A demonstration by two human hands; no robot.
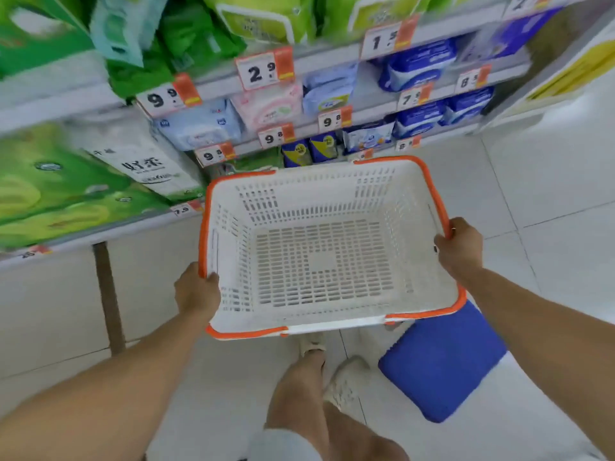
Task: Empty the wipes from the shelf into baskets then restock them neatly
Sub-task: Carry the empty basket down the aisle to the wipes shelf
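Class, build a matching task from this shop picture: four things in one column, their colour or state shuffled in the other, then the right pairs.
Things:
1. basket
2. left hand
3. pad on the floor
4. price tags

Descriptions:
A. solid blue
B. white with orange rim, nothing inside
C. grips the basket's near left rim
D. white with black digits and an orange patch

Pairs: 1-B, 2-C, 3-A, 4-D

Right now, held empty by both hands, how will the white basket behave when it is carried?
The white basket is probably light: it is empty and perforated. It likely stays stiff, since its rim looks straight between the left hand and right hand. Tipping seems unlikely.
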